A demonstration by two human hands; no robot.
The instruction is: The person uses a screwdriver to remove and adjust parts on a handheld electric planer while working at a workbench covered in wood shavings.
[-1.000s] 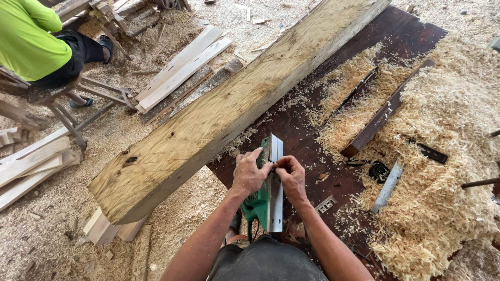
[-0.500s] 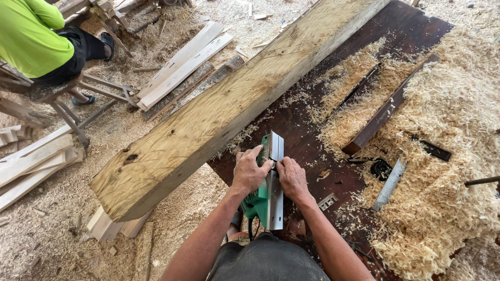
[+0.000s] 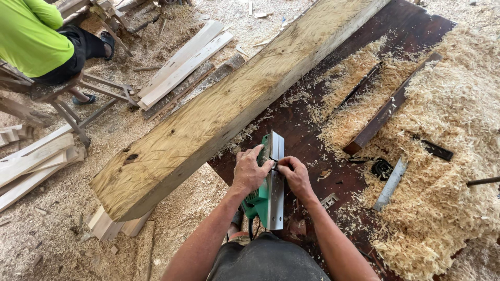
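Observation:
A green electric planer (image 3: 271, 200) lies sole-up on a dark wooden board (image 3: 312, 114), its metal base plate facing me. My left hand (image 3: 249, 171) grips the planer's left side across the body. My right hand (image 3: 294, 174) pinches a small dark tool at the slot in the base plate, fingertips meeting the left thumb there. A large rough pale timber beam (image 3: 219, 104) runs diagonally just left of the planer.
Heaps of wood shavings (image 3: 448, 156) cover the right side. A narrow dark batten (image 3: 390, 109), a flat metal strip (image 3: 389, 183) and small black parts lie among them. Planks (image 3: 182, 62) lie at the back. A person in a bright green shirt (image 3: 31, 36) sits at upper left.
Both hands stay on the planer. The right fingers have shifted slightly along the base plate slot toward the left thumb.

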